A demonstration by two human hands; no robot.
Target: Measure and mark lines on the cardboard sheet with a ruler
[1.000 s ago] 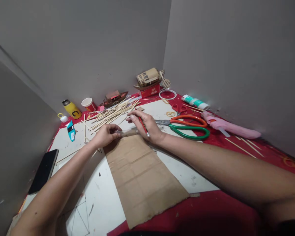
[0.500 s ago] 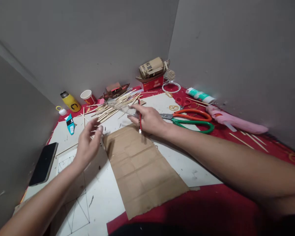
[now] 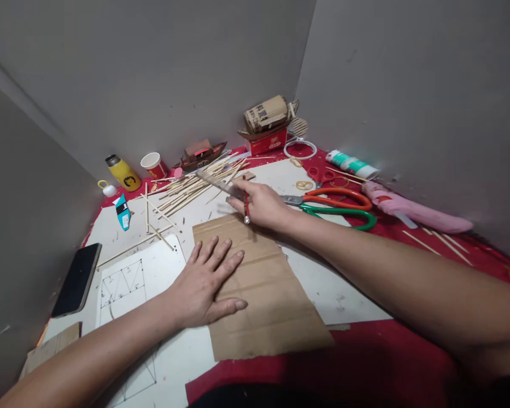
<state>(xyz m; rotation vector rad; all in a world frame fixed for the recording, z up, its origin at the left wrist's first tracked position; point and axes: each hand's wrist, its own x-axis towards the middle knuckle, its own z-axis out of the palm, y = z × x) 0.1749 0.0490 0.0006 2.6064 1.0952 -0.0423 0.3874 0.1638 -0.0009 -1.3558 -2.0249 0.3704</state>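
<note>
My left hand lies flat with spread fingers on a brown cardboard sheet, over its left side. Above the sheet's far edge my right hand grips a clear ruler, which points away to the left. A red pencil is held in the same hand, roughly upright in view. Thin wooden sticks lie in a loose pile beyond both hands. Left of the cardboard, a white sheet bears a truss-like line drawing, partly covered by my left forearm.
Scissors with orange and green handles lie right of my right hand, near a pink glue gun. A phone is at the left edge. Along the back stand a yellow bottle, a paper cup and model boats.
My left hand has come down and right onto the cardboard, which now lies turned slightly. My right hand still holds the ruler and pencil, almost in the same place.
</note>
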